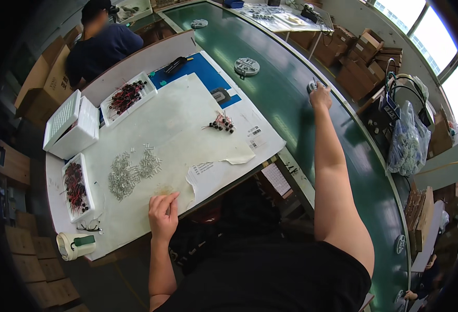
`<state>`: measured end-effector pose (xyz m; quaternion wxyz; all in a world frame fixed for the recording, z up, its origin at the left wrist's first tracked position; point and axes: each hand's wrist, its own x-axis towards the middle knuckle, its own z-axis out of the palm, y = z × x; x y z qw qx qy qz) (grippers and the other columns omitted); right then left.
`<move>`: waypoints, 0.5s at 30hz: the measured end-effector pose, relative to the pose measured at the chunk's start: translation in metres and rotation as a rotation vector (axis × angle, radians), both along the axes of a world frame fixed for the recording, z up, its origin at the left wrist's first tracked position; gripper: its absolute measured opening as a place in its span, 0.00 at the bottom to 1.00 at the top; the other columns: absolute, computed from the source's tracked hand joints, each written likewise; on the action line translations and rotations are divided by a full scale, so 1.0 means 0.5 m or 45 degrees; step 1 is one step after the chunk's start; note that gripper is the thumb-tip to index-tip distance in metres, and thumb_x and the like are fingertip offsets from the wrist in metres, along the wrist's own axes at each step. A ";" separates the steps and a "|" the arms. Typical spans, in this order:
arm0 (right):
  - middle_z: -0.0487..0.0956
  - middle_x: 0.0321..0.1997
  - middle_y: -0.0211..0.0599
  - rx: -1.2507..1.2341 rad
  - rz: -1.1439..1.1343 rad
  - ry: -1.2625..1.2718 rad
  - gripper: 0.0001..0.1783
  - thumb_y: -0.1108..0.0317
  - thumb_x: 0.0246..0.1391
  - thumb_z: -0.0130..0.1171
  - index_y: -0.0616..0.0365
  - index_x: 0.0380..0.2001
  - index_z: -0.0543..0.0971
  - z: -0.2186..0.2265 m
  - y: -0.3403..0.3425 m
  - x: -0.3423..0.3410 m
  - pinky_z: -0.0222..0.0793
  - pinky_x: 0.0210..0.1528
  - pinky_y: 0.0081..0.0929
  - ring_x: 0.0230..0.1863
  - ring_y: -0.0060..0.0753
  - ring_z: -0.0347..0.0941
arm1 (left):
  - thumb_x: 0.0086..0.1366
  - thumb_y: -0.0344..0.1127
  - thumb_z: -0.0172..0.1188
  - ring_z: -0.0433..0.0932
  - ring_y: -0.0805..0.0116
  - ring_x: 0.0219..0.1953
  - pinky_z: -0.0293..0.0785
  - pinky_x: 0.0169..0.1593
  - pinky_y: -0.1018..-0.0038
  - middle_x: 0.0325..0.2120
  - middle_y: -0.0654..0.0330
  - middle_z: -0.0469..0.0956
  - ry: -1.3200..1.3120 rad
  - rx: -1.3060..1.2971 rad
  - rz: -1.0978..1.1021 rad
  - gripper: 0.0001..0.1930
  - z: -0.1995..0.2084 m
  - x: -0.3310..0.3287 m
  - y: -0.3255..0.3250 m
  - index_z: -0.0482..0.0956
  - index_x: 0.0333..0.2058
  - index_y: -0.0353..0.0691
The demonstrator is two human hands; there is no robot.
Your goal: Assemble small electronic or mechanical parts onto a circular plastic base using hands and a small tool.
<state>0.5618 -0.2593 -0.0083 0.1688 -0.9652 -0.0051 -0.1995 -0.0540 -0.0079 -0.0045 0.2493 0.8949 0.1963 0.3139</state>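
My right hand (320,95) reaches far out over the green conveyor belt (281,99) and grips a small round grey part (312,86) near the belt's far edge. My left hand (163,209) rests flat on the white paper (177,130) covering the workbench, fingers together, close to a faint pile of tiny yellowish pieces (164,190). A heap of small clear tubes (130,169) lies just above and left of that hand. A little cluster of black components with red leads (222,124) sits on the paper toward the belt.
Two white trays of red-and-black components (127,98) (76,188), a white foam box (72,126), a tape dispenser (74,244). Round grey discs (246,66) (199,23) ride the belt. A person in a dark shirt (101,46) works at the back left. Cardboard boxes (361,57) and a clear bag (408,140) stand on the right.
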 end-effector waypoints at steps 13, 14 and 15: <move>0.85 0.57 0.48 0.178 0.663 0.310 0.18 0.53 0.61 0.61 0.42 0.52 0.86 0.008 0.457 -0.127 0.77 0.61 0.52 0.60 0.58 0.81 | 0.65 0.33 0.71 0.80 0.55 0.36 0.76 0.45 0.63 0.32 0.58 0.84 -0.057 -0.087 0.108 0.08 -0.005 0.019 0.000 0.89 0.42 0.41; 0.85 0.57 0.49 0.149 0.642 0.311 0.18 0.53 0.62 0.61 0.43 0.52 0.86 0.008 0.462 -0.115 0.77 0.61 0.52 0.60 0.58 0.81 | 0.65 0.34 0.71 0.80 0.55 0.36 0.77 0.46 0.64 0.32 0.58 0.84 -0.068 -0.085 0.099 0.08 -0.004 0.017 0.001 0.89 0.42 0.42; 0.85 0.57 0.49 0.119 0.620 0.309 0.19 0.53 0.62 0.60 0.44 0.52 0.86 0.005 0.464 -0.100 0.77 0.61 0.53 0.60 0.58 0.80 | 0.65 0.34 0.71 0.80 0.55 0.37 0.77 0.46 0.64 0.32 0.58 0.84 -0.080 -0.084 0.090 0.08 -0.002 0.014 0.000 0.89 0.42 0.42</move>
